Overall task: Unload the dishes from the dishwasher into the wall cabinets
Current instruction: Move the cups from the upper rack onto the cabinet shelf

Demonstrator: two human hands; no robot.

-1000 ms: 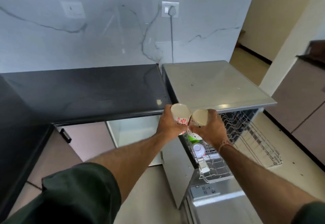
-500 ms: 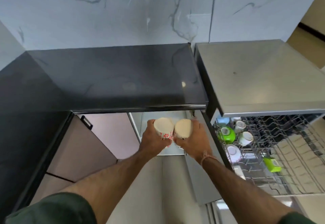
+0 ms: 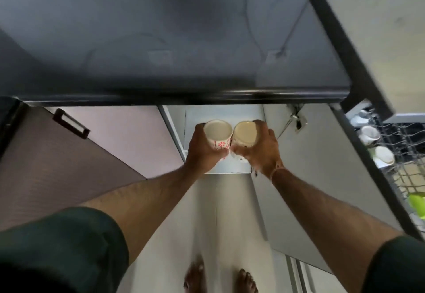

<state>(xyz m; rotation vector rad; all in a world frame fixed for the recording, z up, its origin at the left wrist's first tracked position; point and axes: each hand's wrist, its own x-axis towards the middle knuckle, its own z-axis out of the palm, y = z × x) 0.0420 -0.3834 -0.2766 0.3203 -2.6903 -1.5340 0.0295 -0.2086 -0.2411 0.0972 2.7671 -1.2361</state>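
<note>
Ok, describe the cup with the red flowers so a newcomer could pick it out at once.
Start at the long dark glossy countertop and look just below its front edge, where two hands hold two pale ceramic cups side by side. The left hand grips the white red-flowered cup. Its neighbour, the plain cream cup in the right hand, shows no red print.

Countertop [image 3: 161,39]: dark, glossy, 12 o'clock, blurred veined reflections. Cabinet door [image 3: 69,166]: dusty pink, 9 o'clock, below countertop edge; dark rectangular handle [image 3: 70,123] near top corner. Floor [image 3: 184,235]: pale, smooth, 6 o'clock.
</note>
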